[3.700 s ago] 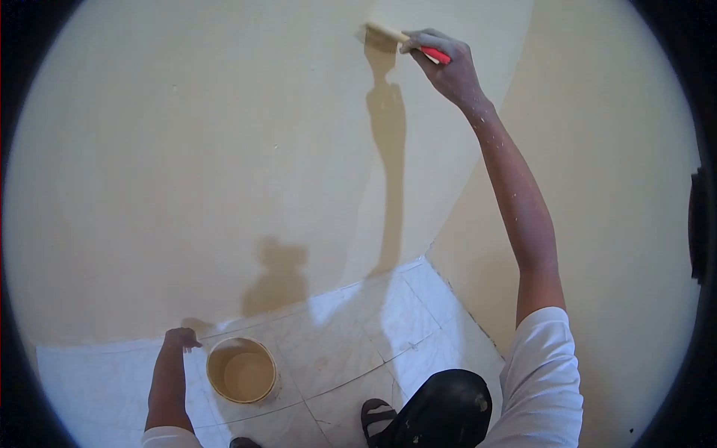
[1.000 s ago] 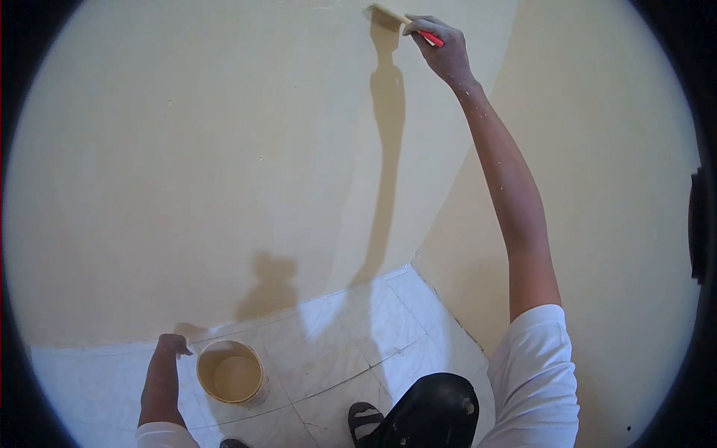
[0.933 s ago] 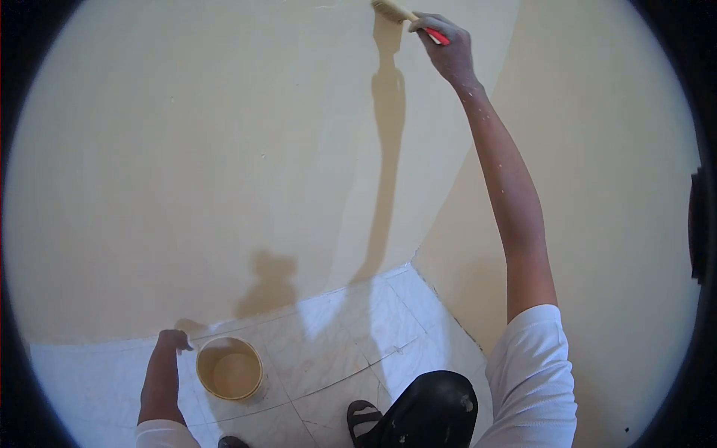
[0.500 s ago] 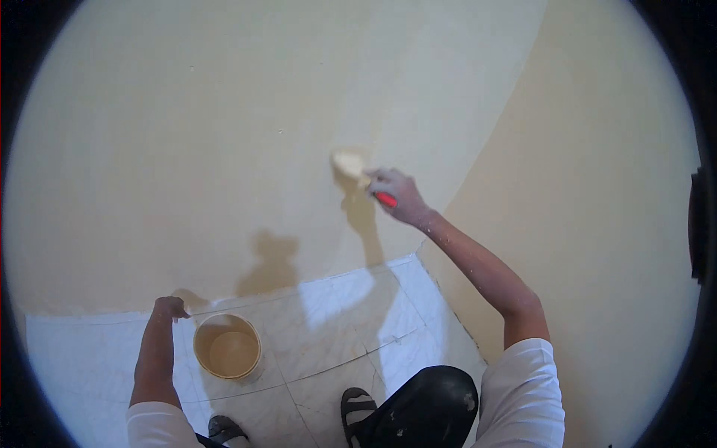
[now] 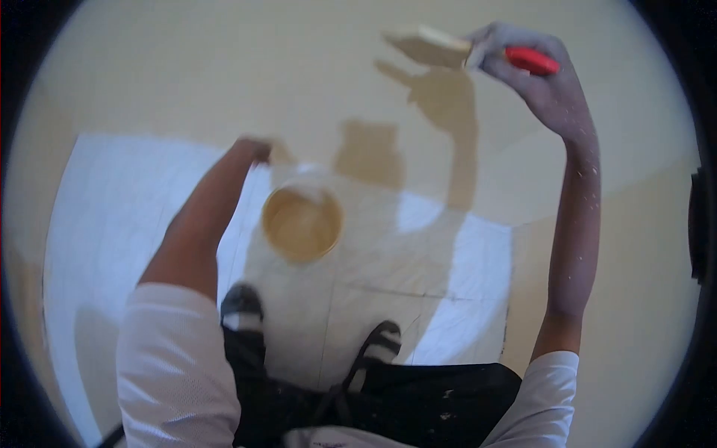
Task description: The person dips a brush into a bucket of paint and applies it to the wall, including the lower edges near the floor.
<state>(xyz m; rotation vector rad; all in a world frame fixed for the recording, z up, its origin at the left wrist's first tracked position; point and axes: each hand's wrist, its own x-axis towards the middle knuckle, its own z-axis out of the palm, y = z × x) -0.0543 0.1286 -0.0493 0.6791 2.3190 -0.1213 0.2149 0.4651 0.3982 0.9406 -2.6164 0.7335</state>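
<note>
Before the wall (image 5: 224,67), near the floor's (image 5: 149,179) far edge, the bucket (image 5: 275,216) looks weighty; grip its rim (image 5: 340,221). The left hand's (image 5: 255,151) hold is unclear; the raised right hand (image 5: 534,78) grasps the brush (image 5: 446,38), likely light, soft-bristled; hold its handle (image 5: 532,60).

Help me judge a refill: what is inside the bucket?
The bucket holds tan liquid, probably paint, not filled to the top. The liquid covers the bottom, so neither that nor anything sunk in it can be seen; its depth is unclear.
</note>
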